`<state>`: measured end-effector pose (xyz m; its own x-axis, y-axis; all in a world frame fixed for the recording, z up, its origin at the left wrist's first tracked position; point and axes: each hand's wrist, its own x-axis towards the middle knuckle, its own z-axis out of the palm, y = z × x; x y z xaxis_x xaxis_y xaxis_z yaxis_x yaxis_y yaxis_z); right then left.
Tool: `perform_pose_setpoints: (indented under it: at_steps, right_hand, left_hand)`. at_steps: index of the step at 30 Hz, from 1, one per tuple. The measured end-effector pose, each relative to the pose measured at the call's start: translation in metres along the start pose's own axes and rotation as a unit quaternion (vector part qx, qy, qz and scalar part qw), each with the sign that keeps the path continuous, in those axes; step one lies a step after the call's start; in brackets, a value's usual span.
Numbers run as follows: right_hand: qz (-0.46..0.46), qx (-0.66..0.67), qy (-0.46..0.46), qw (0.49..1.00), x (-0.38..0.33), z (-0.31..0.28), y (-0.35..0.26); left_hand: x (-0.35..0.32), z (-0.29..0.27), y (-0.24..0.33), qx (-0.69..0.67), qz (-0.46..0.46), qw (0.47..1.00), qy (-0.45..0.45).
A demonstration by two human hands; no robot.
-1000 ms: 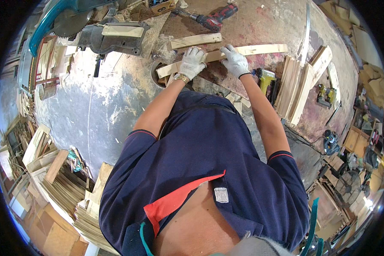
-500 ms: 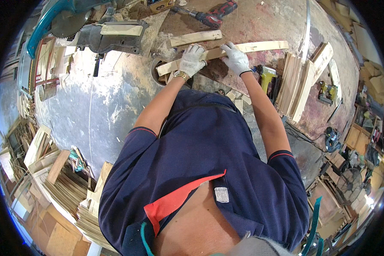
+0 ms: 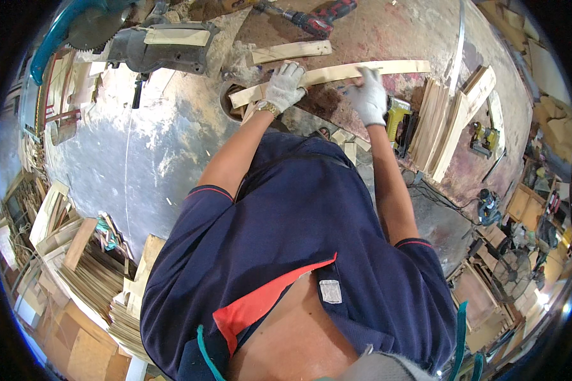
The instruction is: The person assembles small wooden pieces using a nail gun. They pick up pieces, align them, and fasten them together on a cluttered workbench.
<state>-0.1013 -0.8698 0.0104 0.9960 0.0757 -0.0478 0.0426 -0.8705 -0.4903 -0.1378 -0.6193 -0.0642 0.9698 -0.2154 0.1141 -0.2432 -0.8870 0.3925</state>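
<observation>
Left hand point(image 3: 286, 86): gloved, pressed flat on the long wooden strip point(image 3: 337, 73), upper centre.
Right hand point(image 3: 368, 95): gloved, fingers closed on the strip's near edge.
Progress: strip lies steadied on the workbench point(image 3: 388, 32); no fastening visible yet.
Surroundings: drill point(image 3: 314, 19) above, nail gun point(image 3: 397, 120) right, saw point(image 3: 140, 38) upper left.

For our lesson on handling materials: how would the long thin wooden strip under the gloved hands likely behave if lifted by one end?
The long wooden strip looks thin and narrow, so it would probably flex and sag. It seems light for its length. Being flat, it is unlikely to roll. The left hand and right hand press it on the workbench.
</observation>
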Motion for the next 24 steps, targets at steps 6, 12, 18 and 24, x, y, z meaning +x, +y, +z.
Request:
perform_pose_setpoints:
  at_steps: [6,12,18,24]
  right_hand:
    - [0.22,-0.076,0.201,0.952,-0.07,-0.033,0.048]
    - [0.263,-0.151,0.063,0.951,-0.074,-0.01,0.093]
    - [0.257,-0.091,0.015,0.962,-0.065,-0.035,0.067]
    - [0.115,0.078,0.018,0.99,-0.056,-0.036,-0.016]
  left_hand:
    - [-0.004,0.006,-0.002,-0.002,0.007,1.0,0.02]
    - [-0.001,0.005,-0.001,-0.011,0.014,1.0,-0.006]
    - [-0.002,0.002,0.004,-0.023,0.005,1.0,0.021]
    - [-0.002,-0.001,0.003,-0.01,0.007,1.0,0.014]
